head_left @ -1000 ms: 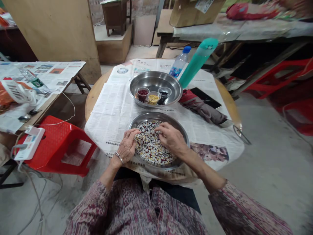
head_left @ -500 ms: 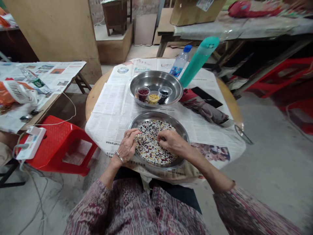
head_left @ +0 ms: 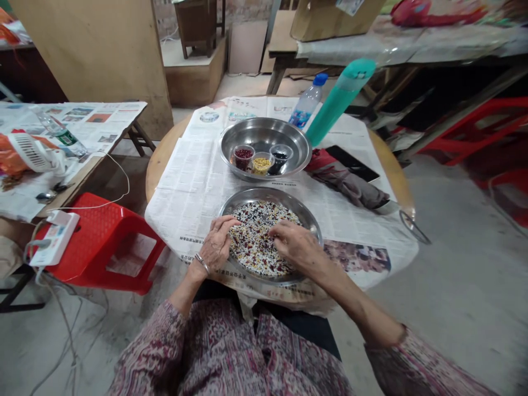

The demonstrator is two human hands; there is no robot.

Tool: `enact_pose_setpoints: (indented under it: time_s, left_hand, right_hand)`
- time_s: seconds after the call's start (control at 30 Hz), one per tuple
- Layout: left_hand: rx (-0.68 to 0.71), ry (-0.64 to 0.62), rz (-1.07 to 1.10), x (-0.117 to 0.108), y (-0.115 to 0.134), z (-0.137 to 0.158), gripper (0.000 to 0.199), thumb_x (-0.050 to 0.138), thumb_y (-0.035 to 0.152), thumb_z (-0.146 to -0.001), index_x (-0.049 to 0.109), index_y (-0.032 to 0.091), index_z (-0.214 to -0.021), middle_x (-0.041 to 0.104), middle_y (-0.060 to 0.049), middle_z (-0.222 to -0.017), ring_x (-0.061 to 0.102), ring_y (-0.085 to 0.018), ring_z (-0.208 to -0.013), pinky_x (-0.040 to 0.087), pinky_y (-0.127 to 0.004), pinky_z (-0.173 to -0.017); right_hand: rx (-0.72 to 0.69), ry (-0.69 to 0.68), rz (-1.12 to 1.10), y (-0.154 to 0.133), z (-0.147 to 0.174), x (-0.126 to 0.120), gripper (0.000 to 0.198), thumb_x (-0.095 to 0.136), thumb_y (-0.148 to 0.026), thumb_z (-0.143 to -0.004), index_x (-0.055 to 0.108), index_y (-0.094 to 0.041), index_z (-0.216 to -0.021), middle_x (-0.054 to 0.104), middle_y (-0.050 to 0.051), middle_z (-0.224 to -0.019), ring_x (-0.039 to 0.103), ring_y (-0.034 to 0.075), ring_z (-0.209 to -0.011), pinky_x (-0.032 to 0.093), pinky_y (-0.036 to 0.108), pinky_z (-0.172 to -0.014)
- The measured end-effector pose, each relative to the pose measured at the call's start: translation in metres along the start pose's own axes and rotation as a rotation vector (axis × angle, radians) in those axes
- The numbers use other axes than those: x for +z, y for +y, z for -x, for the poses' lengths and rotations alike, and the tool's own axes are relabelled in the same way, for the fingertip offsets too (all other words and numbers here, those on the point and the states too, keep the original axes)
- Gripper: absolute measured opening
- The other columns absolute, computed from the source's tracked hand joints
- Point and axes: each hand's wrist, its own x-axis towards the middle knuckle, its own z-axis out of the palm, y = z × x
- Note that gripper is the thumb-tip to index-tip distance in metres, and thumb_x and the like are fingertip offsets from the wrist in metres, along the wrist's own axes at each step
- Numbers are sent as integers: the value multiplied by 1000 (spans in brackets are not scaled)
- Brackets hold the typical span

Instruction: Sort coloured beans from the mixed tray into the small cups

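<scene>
A shallow metal basin [head_left: 311, 220] on the near side of the table holds a spread of mixed white, dark red, yellow and black grains and beans [head_left: 264, 242]. My left hand [head_left: 219, 242], with a bracelet at the wrist, lies over the basin's left rim. Its thumb and fingers come together above the mix; whatever they hold is too small to see. Over the right half of the mix is my right hand [head_left: 297, 247], fingers curled in a pinch with their contents hidden. Farther back, a second metal basin [head_left: 231, 132] holds cups of red beans [head_left: 243, 158], yellow beans [head_left: 261, 164] and black beans [head_left: 280, 157].
Newspaper [head_left: 181, 176] covers the round table. Behind the far basin stand a water bottle [head_left: 307, 104] and a tall green object [head_left: 340, 104]. A folded umbrella [head_left: 350, 184] and a dark flat object [head_left: 352, 163] lie right. A red stool [head_left: 99, 242] bearing a power strip [head_left: 55, 239] is left.
My right hand has shifted slightly right over the mix, its fingers still bent. My left hand stays at the rim. The whole view has moved a little.
</scene>
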Motion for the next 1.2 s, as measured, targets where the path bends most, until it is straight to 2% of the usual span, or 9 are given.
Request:
enact_pose_setpoints:
  time_s: [0.17, 0.37, 0.6, 0.7, 0.77, 0.87, 0.93, 1.0, 1.2]
  left_hand:
    - [16, 11, 2, 0, 0, 0, 47, 37, 0, -82, 52, 19, -122, 52, -8, -126, 46, -21, -122, 38, -43, -111]
    - [1, 5, -10, 0, 0, 0, 48, 37, 0, -83, 52, 20, -124, 52, -8, -126, 46, -21, -123, 38, -43, -111]
    - [-13, 1, 4, 0, 1, 1, 50, 37, 0, -82, 51, 21, -126, 51, -7, -127, 44, -22, -124, 38, -43, -112]
    - [-15, -3, 9, 0, 0, 1, 51, 37, 0, -82, 51, 21, -126, 51, -8, -127, 45, -22, -124, 38, -43, -111]
    - [-22, -6, 22, 0, 0, 1, 50, 36, 1, -82, 50, 20, -127, 50, -8, -128, 45, -22, -124, 38, -44, -112]
    - [-28, -1, 43, 0, 0, 1, 49, 37, 3, -84, 47, 19, -129, 49, -9, -130, 44, -22, -125, 37, -44, -112]
    - [-34, 1, 49, 0, 1, 1, 51, 37, 2, -83, 46, 19, -130, 49, -9, -130, 44, -22, -126, 37, -44, -112]
    - [-49, -6, 48, -1, 2, 1, 54, 36, 1, -81, 46, 20, -130, 49, -9, -131, 43, -22, -126, 36, -43, -113]
    - [-49, -7, 52, -1, 3, 0, 54, 36, 0, -81, 48, 20, -130, 49, -8, -130, 43, -22, -126, 35, -43, -113]
  right_hand:
    - [80, 27, 78, 9, -17, 5, 33, 57, -22, -79, 64, -14, -110, 64, 13, -105, 59, 25, -97, 45, 35, -87]
    - [97, -8, 35, 8, -36, 10, 16, 51, -13, -71, 65, -19, -76, 66, 6, -77, 56, 19, -75, 40, 28, -71]
    - [173, -69, -405, -20, -37, 9, 14, 52, -15, -67, 65, -18, -68, 60, -3, -59, 50, 12, -56, 37, 23, -58]
    - [63, -85, -480, -40, -34, 14, 19, 50, -12, -70, 67, -18, -75, 63, -2, -65, 52, 11, -59, 40, 23, -61]
    - [-85, -108, -487, -47, -35, 20, 21, 50, -8, -71, 68, -18, -78, 66, 0, -73, 57, 13, -67, 44, 25, -69]
    - [-348, -129, -409, -46, -43, 28, 24, 53, -4, -72, 69, -18, -82, 70, 5, -88, 60, 18, -88, 46, 32, -86]
    - [-440, -116, -314, -39, -50, 30, 23, 56, -4, -75, 70, -18, -87, 70, 7, -96, 58, 20, -98, 45, 37, -94]
    - [-410, -81, -217, -29, -54, 26, 21, 57, -7, -80, 70, -19, -91, 70, 8, -100, 57, 21, -100, 45, 39, -95]
    - [-49, -13, 0, 13, -37, 3, 23, 51, -12, -87, 71, -18, -96, 69, 9, -101, 62, 21, -93, 48, 35, -87]
